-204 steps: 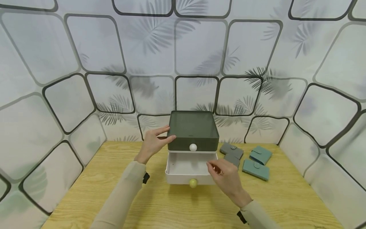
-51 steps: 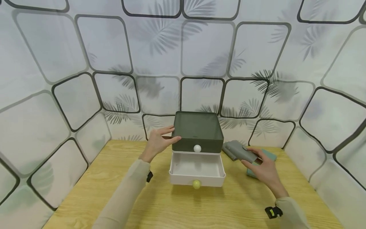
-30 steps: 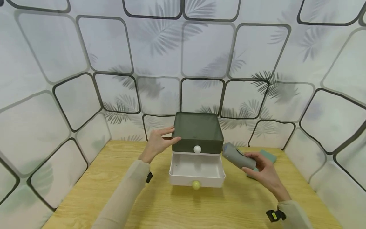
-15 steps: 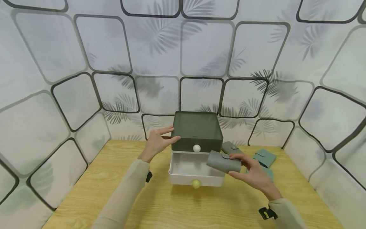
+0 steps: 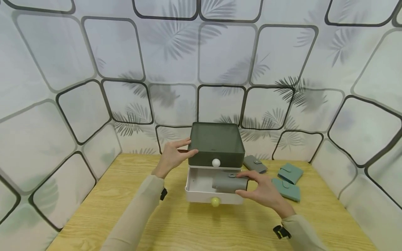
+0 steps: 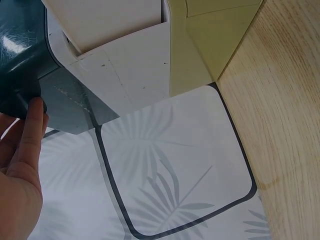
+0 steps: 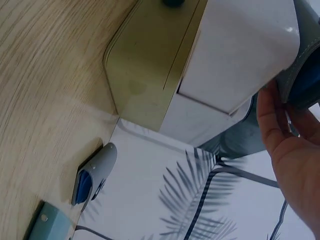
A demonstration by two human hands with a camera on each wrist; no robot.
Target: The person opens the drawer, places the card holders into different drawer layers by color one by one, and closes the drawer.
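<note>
A small drawer cabinet (image 5: 216,137) with a dark green top tier and white knob stands on the table. Below, its white drawer (image 5: 196,196) is pulled out, with a yellow-green knob on the front. My left hand (image 5: 171,157) touches the top tier's left side, thumb and fingers extended. My right hand (image 5: 262,190) pinches a grey snap-strap wallet (image 5: 227,182) by its right end, between thumb below and fingers above. That wallet is over the right half of the drawer, overlapping its inside. The right wrist view shows the held wallet's (image 7: 297,80) blue lining.
A second grey wallet (image 5: 255,164) lies right of the cabinet. Two green wallets, one (image 5: 290,173) behind the other (image 5: 287,189), lie farther right on the wooden table (image 5: 150,223). Patterned cloth walls (image 5: 169,104) stand behind and at both sides.
My right hand has picked the front grey wallet up off the table and carried it left over the open drawer. My left hand has stayed on the cabinet.
</note>
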